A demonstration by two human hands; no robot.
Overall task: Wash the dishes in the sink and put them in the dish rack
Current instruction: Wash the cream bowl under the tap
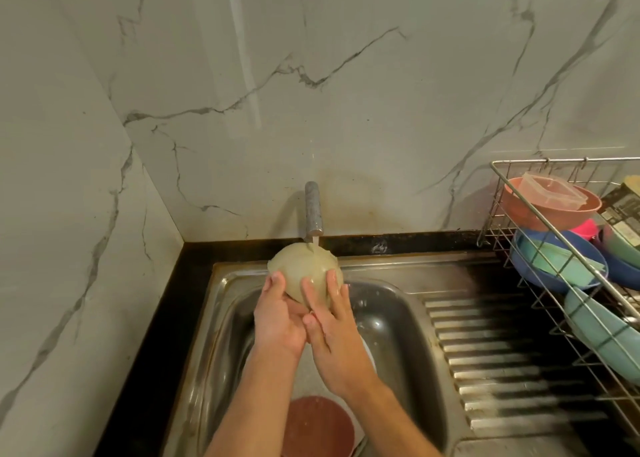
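A pale cream bowl (pixel 304 269) is held bottom-up under the running tap (pixel 313 211), above the steel sink (pixel 391 318). My left hand (pixel 277 318) grips it from the left, thumb on the outside. My right hand (pixel 332 325) lies flat on the bowl's outer surface with straight fingers. Water falls onto the bowl's top. A reddish-brown bowl (pixel 317 425) sits low in the basin between my forearms, next to a white plate edge (pixel 369 352). The wire dish rack (pixel 502 214) stands at the right.
The rack holds a pink bowl (pixel 550 211) with a clear lid on it, blue and teal bowls (pixel 557 266) and a teal plate (pixel 602 332). A ribbed steel drainboard (pixel 491 363) lies between sink and rack. Marble walls close the back and left; a black counter edge runs along them.
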